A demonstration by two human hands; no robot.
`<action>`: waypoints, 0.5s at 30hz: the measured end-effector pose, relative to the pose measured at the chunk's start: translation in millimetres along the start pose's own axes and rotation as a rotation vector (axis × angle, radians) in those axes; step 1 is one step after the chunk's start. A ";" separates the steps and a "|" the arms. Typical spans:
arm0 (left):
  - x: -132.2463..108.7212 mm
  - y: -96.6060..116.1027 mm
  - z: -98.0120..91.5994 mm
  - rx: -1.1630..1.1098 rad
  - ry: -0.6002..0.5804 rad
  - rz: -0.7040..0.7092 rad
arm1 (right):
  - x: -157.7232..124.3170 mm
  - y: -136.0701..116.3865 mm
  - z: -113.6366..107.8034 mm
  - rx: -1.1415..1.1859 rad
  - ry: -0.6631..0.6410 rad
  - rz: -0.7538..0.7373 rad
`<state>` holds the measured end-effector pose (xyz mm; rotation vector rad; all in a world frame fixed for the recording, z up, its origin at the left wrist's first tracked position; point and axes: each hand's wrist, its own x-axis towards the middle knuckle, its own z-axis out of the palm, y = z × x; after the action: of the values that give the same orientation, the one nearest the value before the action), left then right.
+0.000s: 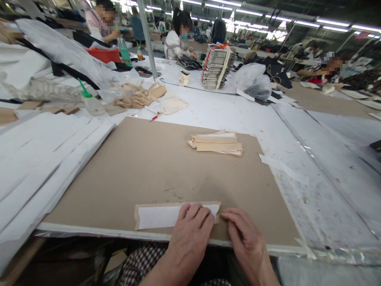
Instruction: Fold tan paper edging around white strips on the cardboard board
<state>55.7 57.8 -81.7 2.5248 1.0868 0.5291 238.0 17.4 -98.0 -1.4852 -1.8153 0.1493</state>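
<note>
A tan strip with a white lining piece point(157, 215) lies flat near the front edge of the brown cardboard board point(143, 167). My left hand point(190, 234) rests palm down on the strip's right part, fingers stretched flat over it. Just to the right, my right hand point(244, 236) lies on the board with its fingertips at the strip's right end, fingers extended. Farther back on the board sits a small stack of similar tan strips point(216, 143).
White sheets point(44, 155) are piled at the left. Behind the board are a glue bottle point(89, 101), tan fabric pieces point(138, 95), a red pen point(155, 116) and a bound stack of pieces point(217, 65). Other people work at the far tables.
</note>
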 end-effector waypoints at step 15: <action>16.2 -9.6 7.3 -0.006 -0.038 -0.001 | 5.5 21.4 0.9 -0.048 -0.059 -0.027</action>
<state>63.5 74.8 -89.1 2.5183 1.0710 0.4813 254.1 29.2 -107.4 -1.5030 -1.8971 0.1380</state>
